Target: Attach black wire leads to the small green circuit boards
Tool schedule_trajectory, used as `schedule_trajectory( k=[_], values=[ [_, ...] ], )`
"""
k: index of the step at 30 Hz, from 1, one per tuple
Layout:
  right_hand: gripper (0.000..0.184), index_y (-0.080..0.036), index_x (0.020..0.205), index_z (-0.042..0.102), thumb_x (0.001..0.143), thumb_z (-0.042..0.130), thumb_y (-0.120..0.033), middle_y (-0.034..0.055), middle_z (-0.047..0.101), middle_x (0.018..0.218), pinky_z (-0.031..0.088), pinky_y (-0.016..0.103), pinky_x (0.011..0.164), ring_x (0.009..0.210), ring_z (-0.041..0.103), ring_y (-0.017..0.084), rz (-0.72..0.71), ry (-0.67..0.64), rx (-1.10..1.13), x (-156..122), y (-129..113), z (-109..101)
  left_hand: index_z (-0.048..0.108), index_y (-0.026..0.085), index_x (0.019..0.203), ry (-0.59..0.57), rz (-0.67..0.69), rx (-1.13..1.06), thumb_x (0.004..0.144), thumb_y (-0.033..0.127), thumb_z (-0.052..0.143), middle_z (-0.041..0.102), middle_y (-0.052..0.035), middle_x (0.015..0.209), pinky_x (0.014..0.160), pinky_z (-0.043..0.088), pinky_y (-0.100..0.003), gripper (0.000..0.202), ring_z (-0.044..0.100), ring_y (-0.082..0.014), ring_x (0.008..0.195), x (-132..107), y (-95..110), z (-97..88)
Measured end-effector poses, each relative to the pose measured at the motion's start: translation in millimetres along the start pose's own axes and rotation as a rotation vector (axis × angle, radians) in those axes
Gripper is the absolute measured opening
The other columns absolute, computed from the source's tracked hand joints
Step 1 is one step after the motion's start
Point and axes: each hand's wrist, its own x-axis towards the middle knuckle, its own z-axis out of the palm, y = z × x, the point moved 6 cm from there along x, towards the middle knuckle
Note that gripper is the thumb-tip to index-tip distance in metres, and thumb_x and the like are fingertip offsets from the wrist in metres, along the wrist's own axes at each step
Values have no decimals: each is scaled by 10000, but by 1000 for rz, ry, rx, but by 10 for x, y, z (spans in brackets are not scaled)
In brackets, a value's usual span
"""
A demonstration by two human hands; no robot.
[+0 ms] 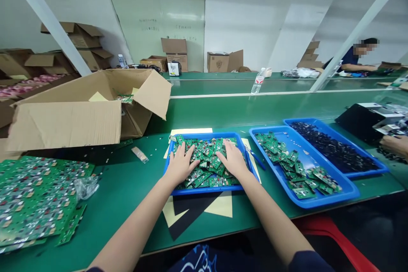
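Observation:
In front of me a blue tray [204, 191] is filled with small green circuit boards [204, 153]. My left hand [181, 163] rests on the boards at the tray's left side, palm down with fingers spread. On the right side of the same tray, my right hand [232, 159] lies over the boards, its fingers also stretched out and apart. Neither hand is closed around a board. Pliers with blue handles [256, 158] lie just right of the tray, partly over a pale paper sheet.
A second blue tray [318, 199] holds more boards; behind it, another tray [381, 170] holds small black parts [334, 146]. Large board panels [38, 195] lie left, below an open carton [66, 123]. A bottle [258, 80] stands behind. Another person's hand [395, 144] is at far right.

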Motion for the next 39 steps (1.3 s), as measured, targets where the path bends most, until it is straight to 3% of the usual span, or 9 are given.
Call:
schedule_trajectory(
  k=[3,6,9,12,16,20,24,29,39],
  values=[
    [552,-100,1343,429,920,350,-445,197,499,1343,338,498,1038,1293,413,301,-8,18,39,-34,28,16,381,150,1380,68,46,-11,897,401,458,230,-232,1501,1048,279,-590,549,212,-368,1387,-134,107,-77],
    [506,-126,1270,516,914,361,-450,187,515,1326,344,508,1031,1282,424,308,-18,50,88,-62,56,2,490,130,1274,172,153,-74,889,352,478,382,-217,1427,1037,364,-512,444,352,-334,1335,-437,182,-220],
    [475,-140,1209,567,901,384,-453,182,532,1304,362,507,1023,1265,442,307,-50,96,159,-88,68,-49,613,166,999,239,219,-133,908,314,428,624,-144,1115,918,495,-418,254,589,-254,1082,-881,158,-294],
    [431,-146,1160,593,893,404,-427,170,569,1252,388,480,1018,1218,487,284,-84,144,242,-130,74,-128,608,188,880,242,202,-138,912,322,422,670,-91,913,815,547,-372,232,651,-216,904,-1307,81,-211],
    [325,-173,1022,647,883,431,-372,136,645,1110,436,454,981,1107,568,255,-159,246,353,-215,46,-293,572,146,1125,146,210,-24,876,391,497,604,-166,1222,902,522,-429,358,584,-279,1127,-1609,109,79],
    [248,-195,899,669,875,442,-291,113,688,968,484,456,923,990,624,244,-292,369,423,-387,-115,-473,505,95,1256,84,136,77,866,417,509,510,-220,1333,984,453,-483,506,474,-326,1253,-1618,150,273],
    [233,-212,922,663,886,433,-220,85,709,918,542,410,844,922,657,213,-465,236,502,-775,-449,-427,438,131,1334,52,75,73,864,438,505,464,-204,1379,1032,400,-492,565,403,-313,1306,-1640,118,278],
    [277,-185,1084,640,895,451,-259,100,690,1087,548,399,889,1050,634,224,-684,-105,416,-1436,-874,-67,362,92,1382,10,120,84,822,466,565,400,-222,1418,1060,366,-476,703,352,-307,1338,-1840,92,265],
    [323,-161,1159,605,872,472,-219,122,664,1153,518,497,919,1109,604,276,-701,-171,287,-1776,-1015,63,429,183,1353,2,129,77,878,291,489,404,-160,1434,1041,380,-497,490,369,-288,1334,-2107,26,306]
  ],
)
